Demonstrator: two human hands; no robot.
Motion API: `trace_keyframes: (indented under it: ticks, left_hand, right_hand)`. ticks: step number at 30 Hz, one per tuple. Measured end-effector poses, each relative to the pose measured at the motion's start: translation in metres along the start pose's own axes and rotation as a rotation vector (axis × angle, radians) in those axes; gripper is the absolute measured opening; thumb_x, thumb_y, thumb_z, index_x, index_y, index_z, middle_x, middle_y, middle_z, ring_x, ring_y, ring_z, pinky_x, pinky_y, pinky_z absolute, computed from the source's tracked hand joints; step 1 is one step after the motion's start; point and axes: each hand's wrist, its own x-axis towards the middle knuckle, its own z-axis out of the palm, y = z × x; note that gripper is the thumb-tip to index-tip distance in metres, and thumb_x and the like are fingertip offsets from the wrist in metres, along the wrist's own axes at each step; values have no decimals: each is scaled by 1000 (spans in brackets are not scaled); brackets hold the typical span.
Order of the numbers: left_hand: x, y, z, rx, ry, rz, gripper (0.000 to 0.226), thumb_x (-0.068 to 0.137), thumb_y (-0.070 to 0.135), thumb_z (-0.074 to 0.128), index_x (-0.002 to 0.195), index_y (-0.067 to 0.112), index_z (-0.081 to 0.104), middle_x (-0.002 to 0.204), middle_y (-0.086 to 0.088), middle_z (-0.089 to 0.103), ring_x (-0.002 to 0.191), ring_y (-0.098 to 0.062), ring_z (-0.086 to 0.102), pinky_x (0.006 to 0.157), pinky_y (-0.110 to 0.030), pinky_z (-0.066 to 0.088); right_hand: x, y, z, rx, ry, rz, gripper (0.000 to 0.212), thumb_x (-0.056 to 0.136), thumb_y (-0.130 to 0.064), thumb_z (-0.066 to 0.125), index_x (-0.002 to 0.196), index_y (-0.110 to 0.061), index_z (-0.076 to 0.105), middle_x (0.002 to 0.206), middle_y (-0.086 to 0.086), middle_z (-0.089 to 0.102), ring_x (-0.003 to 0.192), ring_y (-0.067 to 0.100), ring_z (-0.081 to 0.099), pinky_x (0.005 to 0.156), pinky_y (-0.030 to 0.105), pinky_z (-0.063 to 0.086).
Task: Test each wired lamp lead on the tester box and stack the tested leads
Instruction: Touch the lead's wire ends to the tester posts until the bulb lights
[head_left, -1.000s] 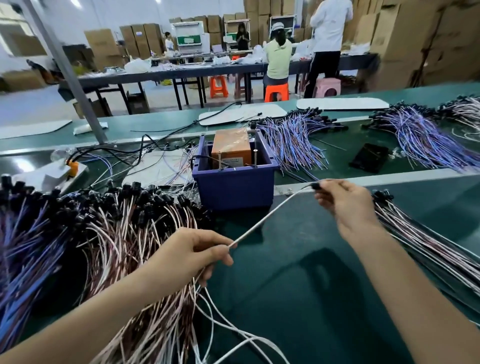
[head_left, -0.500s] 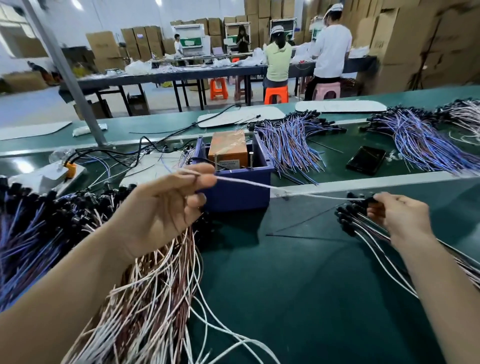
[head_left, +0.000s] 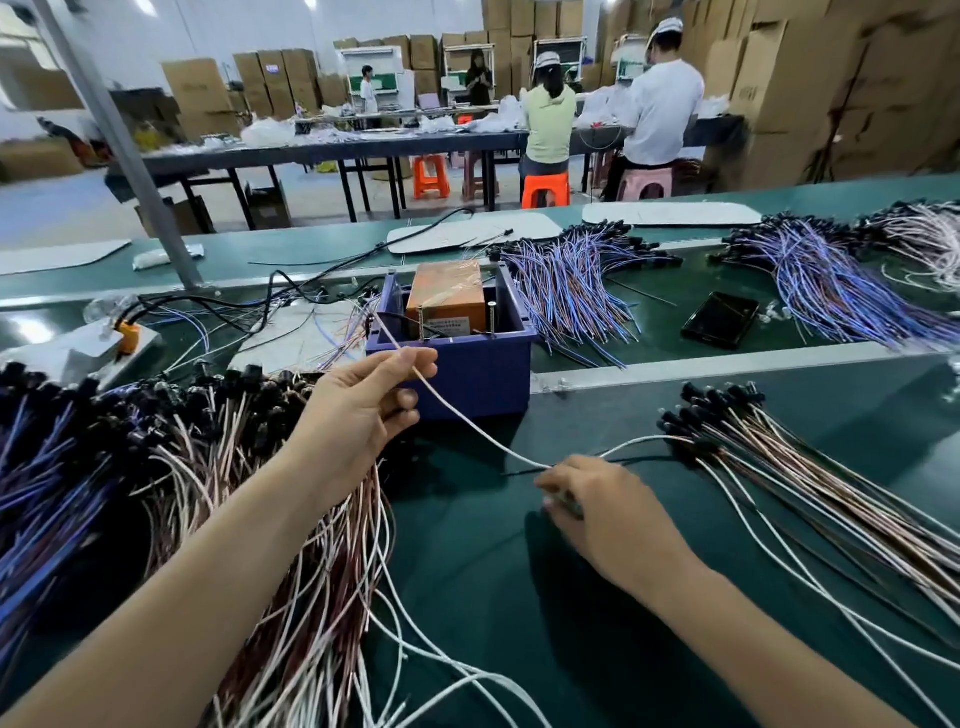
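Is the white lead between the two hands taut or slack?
Nearly taut: the white lead runs almost straight from left hand to right hand.

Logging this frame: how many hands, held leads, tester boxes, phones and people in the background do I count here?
left hand: 1
right hand: 1
white lead, held by both hands: 1
blue tester box: 1
phone: 1
background people: 4
total: 9

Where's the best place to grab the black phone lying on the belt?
Probably best: pinch the black phone across its two long edges, coming straight down from above. It lies flat on the belt, with bare surface beside both edges.
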Motion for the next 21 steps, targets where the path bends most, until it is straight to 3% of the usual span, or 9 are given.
trace_keyframes:
  ticks: [4,6,10,15,19,21]
  left_hand:
    - [3,-6,-7,-11,23,30,16,88,16,57,91,16,73,71,3,67,51,-2,50,52,-14,49]
    - [5,-11,-9,59,40,43,16,92,13,56,94,14,71,67,4,65,50,-1,50,52,-13,49]
    - [14,-23,-10,215,123,27,21,97,14,53,88,14,71,61,4,61,46,-1,50,49,-14,49]
    - [29,-38,-10,385,157,31,24,98,14,51,84,14,71,59,0,53,39,-2,42,43,-16,43]
    - [41,-49,-9,460,164,46,26,97,16,53,79,17,71,58,0,52,37,-4,40,45,-23,43]
    - [47,-54,-9,486,178,59,27,96,18,54,76,21,72,56,2,54,35,-6,40,53,-28,44]
  right_hand:
    - [14,7,9,62,80,128,30,94,-24,52,122,-21,63,115,-3,64,106,19,59,89,32,46]
    - [21,7,13,-5,28,129,31,95,-25,50,125,-21,59,116,-2,59,107,23,57,86,34,47]
    - [36,3,17,-107,-52,200,31,97,-33,45,125,-20,52,119,0,50,106,30,57,80,37,46]
    - [52,4,18,-161,-71,306,43,98,-34,40,139,-23,39,121,6,57,109,34,57,78,36,43]
    - [60,11,19,-159,-40,395,25,96,-31,43,110,-16,57,112,11,63,104,34,59,71,35,39]
    - [60,10,21,-168,-2,392,23,95,-30,44,109,-17,58,109,11,64,101,34,61,69,35,38]
